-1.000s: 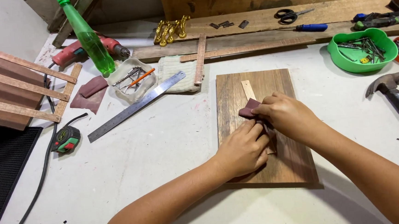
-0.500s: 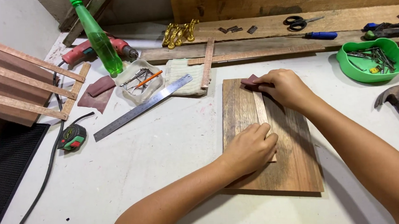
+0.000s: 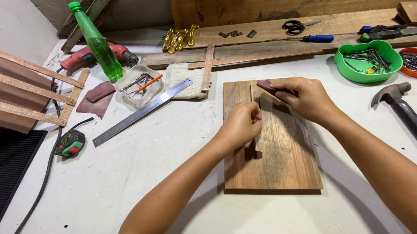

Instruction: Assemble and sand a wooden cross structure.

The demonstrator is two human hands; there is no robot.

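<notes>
A brown wooden board (image 3: 288, 160) lies flat on the white table (image 3: 173, 172). A thin pale wooden strip (image 3: 255, 97) stands on edge along the board. My left hand (image 3: 240, 125) pinches this strip near its middle. My right hand (image 3: 306, 99) holds a folded piece of dark red sandpaper (image 3: 266, 85) at the strip's far end, near the board's top edge.
A steel ruler (image 3: 143, 111), tape measure (image 3: 70, 143), green bottle (image 3: 95, 39), red drill (image 3: 82, 56) and stacked wooden frames (image 3: 14, 90) sit left. A hammer (image 3: 406, 112), green bowl of nails (image 3: 368, 60), scissors (image 3: 297, 27) and screwdriver (image 3: 318, 38) are right and behind.
My right hand slid the sandpaper from the board's middle to its far end. My left hand lifted from pressing flat to pinching the strip on edge.
</notes>
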